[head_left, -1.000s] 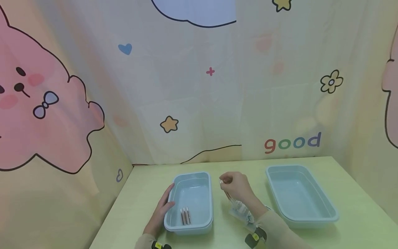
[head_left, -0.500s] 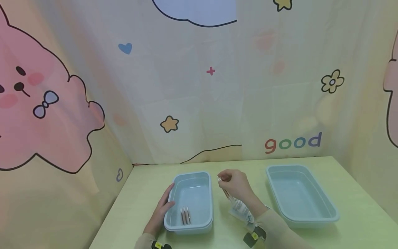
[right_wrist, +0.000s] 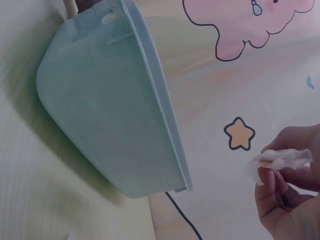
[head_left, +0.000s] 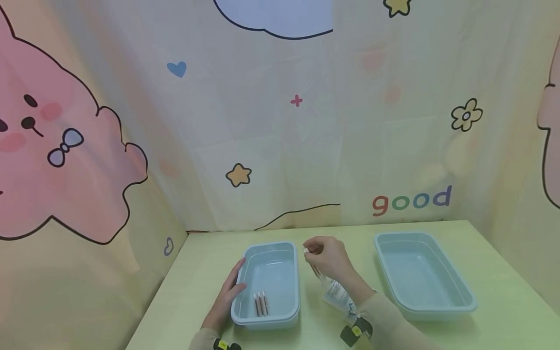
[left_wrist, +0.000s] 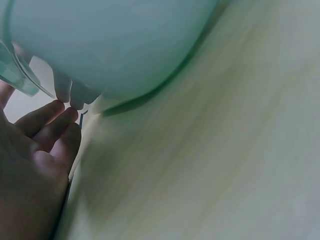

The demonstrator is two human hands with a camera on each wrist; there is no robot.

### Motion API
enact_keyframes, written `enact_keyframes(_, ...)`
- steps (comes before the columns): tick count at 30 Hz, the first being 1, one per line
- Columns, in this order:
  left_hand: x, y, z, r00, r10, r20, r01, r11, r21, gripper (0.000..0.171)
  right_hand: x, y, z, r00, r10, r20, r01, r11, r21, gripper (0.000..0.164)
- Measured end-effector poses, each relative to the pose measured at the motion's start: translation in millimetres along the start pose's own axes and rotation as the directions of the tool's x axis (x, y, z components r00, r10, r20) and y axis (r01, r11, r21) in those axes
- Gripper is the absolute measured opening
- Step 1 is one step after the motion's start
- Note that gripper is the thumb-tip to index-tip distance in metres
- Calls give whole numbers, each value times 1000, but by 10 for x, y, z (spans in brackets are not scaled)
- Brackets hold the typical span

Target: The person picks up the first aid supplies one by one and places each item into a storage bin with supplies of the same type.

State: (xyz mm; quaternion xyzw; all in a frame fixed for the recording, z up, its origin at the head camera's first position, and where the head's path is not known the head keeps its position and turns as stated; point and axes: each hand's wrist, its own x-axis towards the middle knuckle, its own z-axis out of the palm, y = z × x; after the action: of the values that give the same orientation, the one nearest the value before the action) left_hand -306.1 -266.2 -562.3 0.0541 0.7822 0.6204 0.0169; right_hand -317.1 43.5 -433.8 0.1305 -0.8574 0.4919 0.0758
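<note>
In the head view, both hands are working above a pale tabletop (head_left: 205,262). The left hand (head_left: 225,294) is gripping the near-left side of the left basin (head_left: 271,270), its thumb lapping over the rim and its fingers lying along the outside. Three slim sticks (head_left: 261,304) with pale ends are lying side by side on that basin's floor, toward its near end. The right hand (head_left: 329,260) is hovering just right of the basin, thumb and forefinger closing together on a white piece (head_left: 306,250). Thin brownish sticks (head_left: 315,271) are slanting down from it toward a clear bag (head_left: 340,296), which is showing beneath the wrist; whether the bag is holding them is hard to tell. The right basin (head_left: 422,272) is standing well apart on the far side of the right arm.

In the left wrist view, the left hand's bent fingers are resting their tips against the basin's outer wall, below the rim.

In the right wrist view, the right hand's fingertips are pinching the white piece, which is looking crumpled and filmy, while the left basin's side is standing beyond, apart from them.
</note>
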Motion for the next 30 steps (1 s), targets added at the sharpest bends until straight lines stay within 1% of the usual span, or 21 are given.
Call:
enact_keyframes(9,7,-10,5,1000,6,-9,-6,1000,-6,60,2,-15,7,1000,-24,-6,24,1000,-4,14)
enact_keyframes(14,-7,3,3,1000,7,-4,-8,1000,-16,61,8,-24,15,1000,-7,5,7,1000,-1,15)
enact_keyframes(20,-17,23,0,1000,16,3,-16,1000,-25,60,16,-42,42,1000,-14,9,14,1000,-3,17)
enact_keyframes(25,-20,24,-2,1000,29,12,-28,999,-29,61,27,-47,86,1000,-1,14,1,1000,-4,16)
enact_keyframes(30,-18,14,-5,999,41,19,-40,999,-36,61,25,-46,122,1000,-19,17,19,1000,-10,14)
